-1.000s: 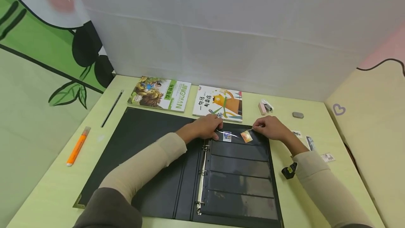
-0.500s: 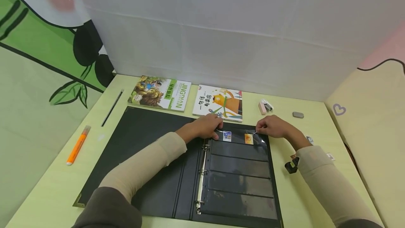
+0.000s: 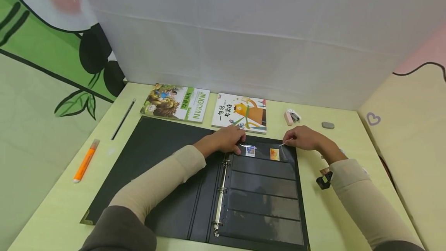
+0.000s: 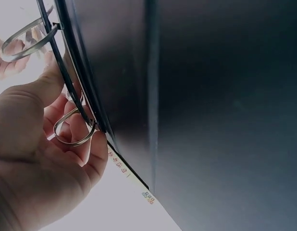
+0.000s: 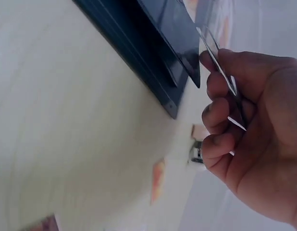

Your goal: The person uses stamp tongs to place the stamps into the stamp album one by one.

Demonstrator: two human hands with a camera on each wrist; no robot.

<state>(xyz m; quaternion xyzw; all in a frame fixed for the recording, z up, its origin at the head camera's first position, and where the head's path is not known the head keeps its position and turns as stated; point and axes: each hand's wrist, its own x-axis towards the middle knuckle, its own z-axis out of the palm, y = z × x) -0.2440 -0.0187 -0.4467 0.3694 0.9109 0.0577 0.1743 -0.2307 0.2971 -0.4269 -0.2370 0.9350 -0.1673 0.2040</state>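
A black ring binder (image 3: 170, 138) lies spread on the table, with a dark pocketed stamp page (image 3: 265, 186) on its rings. Behind the top ring (image 4: 74, 127), my left hand (image 3: 228, 138) pinches the page's upper inner corner. A blue stamp (image 3: 250, 150) and an orange stamp (image 3: 274, 154) sit upright, side by side and apart, in the top row under clear film. My right hand (image 3: 302, 138) grips metal tweezers (image 5: 225, 72) near the page's upper outer corner. Their tips are above and right of the orange stamp, near the film's edge.
Two picture books (image 3: 175, 102) lie behind the binder. A pencil (image 3: 123, 119) and an orange marker (image 3: 86, 161) are on the left. A stapler (image 3: 292, 116), a grey eraser (image 3: 328, 125) and a small black object (image 3: 324, 181) lie right, where my forearm partly hides loose stamps.
The orange stamp has gone from tilted to straight and shifted slightly right. My right hand with the tweezers has moved a little right, away from it. My left hand stays put.
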